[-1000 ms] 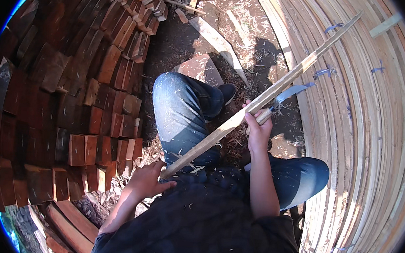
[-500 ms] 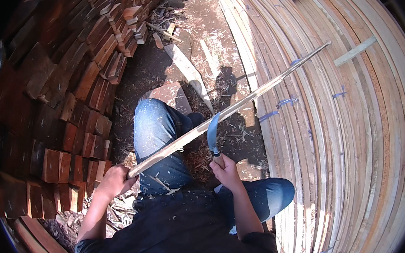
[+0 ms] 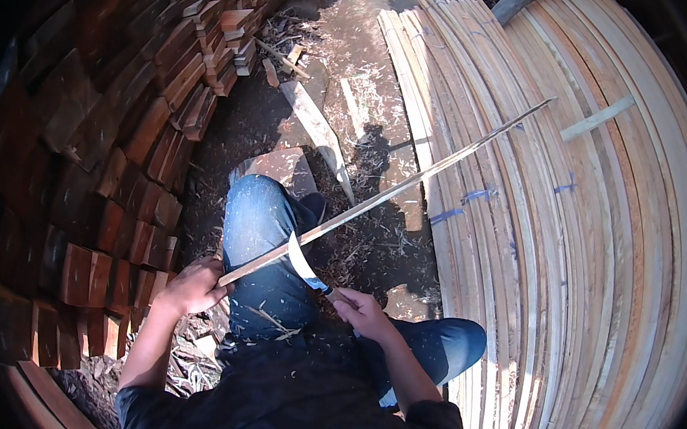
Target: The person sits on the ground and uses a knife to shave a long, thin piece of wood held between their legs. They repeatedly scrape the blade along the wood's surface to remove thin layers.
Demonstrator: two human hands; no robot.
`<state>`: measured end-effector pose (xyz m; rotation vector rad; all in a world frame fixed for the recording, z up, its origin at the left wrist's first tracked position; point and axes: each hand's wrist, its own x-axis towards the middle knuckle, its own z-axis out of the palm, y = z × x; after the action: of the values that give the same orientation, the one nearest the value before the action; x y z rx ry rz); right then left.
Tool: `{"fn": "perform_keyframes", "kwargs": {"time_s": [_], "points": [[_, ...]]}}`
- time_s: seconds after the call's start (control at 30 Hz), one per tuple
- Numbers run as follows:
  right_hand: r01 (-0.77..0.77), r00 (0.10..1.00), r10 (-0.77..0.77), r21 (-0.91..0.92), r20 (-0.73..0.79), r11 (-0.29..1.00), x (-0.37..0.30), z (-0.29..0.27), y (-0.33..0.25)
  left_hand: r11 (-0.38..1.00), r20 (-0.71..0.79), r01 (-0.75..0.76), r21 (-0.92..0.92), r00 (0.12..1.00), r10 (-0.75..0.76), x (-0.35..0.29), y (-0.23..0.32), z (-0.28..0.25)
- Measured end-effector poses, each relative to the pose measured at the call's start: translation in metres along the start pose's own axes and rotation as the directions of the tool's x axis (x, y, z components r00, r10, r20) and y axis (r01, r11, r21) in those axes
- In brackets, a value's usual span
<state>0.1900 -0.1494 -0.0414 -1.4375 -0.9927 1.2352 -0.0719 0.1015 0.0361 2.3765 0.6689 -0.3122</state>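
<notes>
A long, thin wooden strip (image 3: 398,188) slants from my left hand, across my raised knee, out over the stacked strips at the far right. My left hand (image 3: 194,285) is closed around its near end. In my right hand (image 3: 362,313) is the handle of a sickle (image 3: 304,265), whose curved, pale blade meets the strip just beside my knee. The blade's tip shows on the strip's far side. Thin shavings (image 3: 272,322) lie on my lap and trouser leg.
Stacked reddish wood blocks (image 3: 130,206) rise close on my left. Long pale strips (image 3: 550,255), bundled with blue ties (image 3: 480,195), fill the right side. Between them, a flat board (image 3: 315,128) and scattered shavings lie on the dirt ground. A log end (image 3: 515,4) shows at the far right.
The sickle has moved down the strip toward my left hand, and its blade has turned to point up and left. The strip has rolled or tilted slightly, its far end now lower in view.
</notes>
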Motion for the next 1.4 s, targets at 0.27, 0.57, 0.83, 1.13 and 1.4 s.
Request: {"fn": "perform_keyframes", "kwargs": {"time_s": [0.27,0.57,0.83,1.13,1.4], "points": [[-0.065,0.998,0.066,0.045,-0.003,0.997,-0.003,0.011,0.004,0.992,-0.032,-0.105,-0.069,0.994,0.103,0.009,-0.001,0.003],[-0.206,0.978,0.196,0.178,0.073,0.962,0.001,0.016,-0.003,0.996,0.092,0.023,-0.092,0.996,-0.015,0.008,0.004,0.0],[-0.088,0.978,0.146,0.337,-0.15,0.937,0.008,0.023,0.006,0.977,0.151,0.143,-0.16,0.981,-0.119,0.003,0.013,-0.003],[-0.143,0.99,0.14,0.195,0.028,0.97,0.007,0.011,-0.007,0.982,0.088,0.096,-0.162,0.993,-0.082,0.001,0.018,0.006],[-0.054,0.998,0.054,0.018,-0.017,0.998,0.003,-0.004,0.003,0.989,0.034,0.096,-0.115,0.995,-0.093,0.002,0.024,0.008]]}}
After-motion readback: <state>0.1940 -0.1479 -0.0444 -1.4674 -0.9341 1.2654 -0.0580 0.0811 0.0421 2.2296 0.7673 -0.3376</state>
